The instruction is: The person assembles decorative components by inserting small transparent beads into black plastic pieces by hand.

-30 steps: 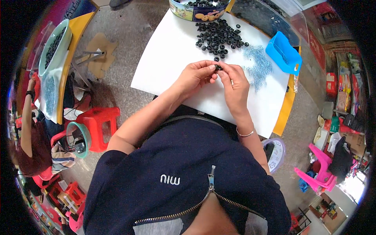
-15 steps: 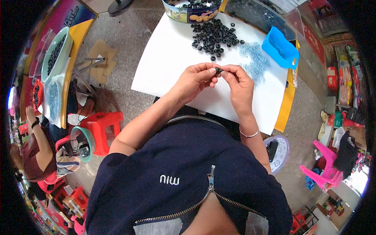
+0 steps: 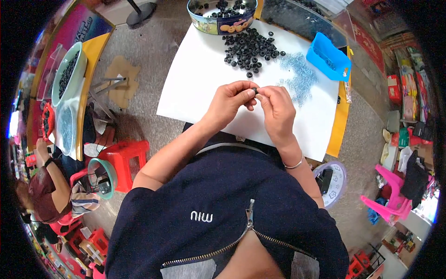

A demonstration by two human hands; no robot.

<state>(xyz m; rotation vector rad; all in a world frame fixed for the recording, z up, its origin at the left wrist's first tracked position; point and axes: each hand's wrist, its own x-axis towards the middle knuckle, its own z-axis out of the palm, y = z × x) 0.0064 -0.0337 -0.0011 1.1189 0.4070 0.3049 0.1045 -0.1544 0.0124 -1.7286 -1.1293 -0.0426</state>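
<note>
Hands first — where?

Both over the near half of the white sheet. Left hand comes in from the near left, right hand from the near right, fingertips almost meeting.

And the piece?

Small black piece, right where the fingertips meet. It sits at the very tips of the left thumb and index finger, so at the right end of that grip, well clear of the palm. Partly covered.

Left grip?

Narrow pinch, holding the piece. Other fingers curled in.

Right grip?

Thumb and index drawn close together at the piece's right side. Can't tell whether they pinch it too — too small, fingers in the way.

What's beyond?

A lone black ring just past the fingertips, then the pile of black rings farther off. At the far edge, a round tin with more of them inside.

Right side?

Clear bluish bits scattered loose on the sheet, right of the pile and beyond the right hand. Past those, a blue tray holding some similar bits. Yellow board shows under the sheet's right edge.

Anything worn?

Thin bangle on the right wrist.
</note>
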